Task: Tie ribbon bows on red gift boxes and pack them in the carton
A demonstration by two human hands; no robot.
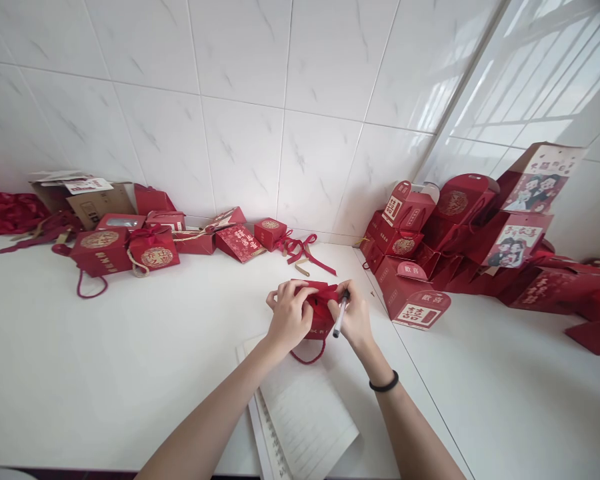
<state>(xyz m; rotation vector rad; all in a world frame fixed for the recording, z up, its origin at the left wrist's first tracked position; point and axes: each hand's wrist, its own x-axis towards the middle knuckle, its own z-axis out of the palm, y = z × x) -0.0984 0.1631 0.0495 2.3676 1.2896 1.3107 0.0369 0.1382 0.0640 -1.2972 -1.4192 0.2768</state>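
A small red gift box with a dark red cord handle stands at the far end of an open notebook. My left hand lies over the box's left side and top, its fingers bent onto the red card and partly hiding it. On the other side, my right hand is closed around a pen with a dark cap and a pale barrel. The right fingertips also touch the box's upper right edge. What lies under the fingers is hidden.
Red gift boxes line the tiled wall on the left. More are stacked on the right, with a red box nearest my right hand. Red ribbon and a small gold strip lie beyond my hands on the white table.
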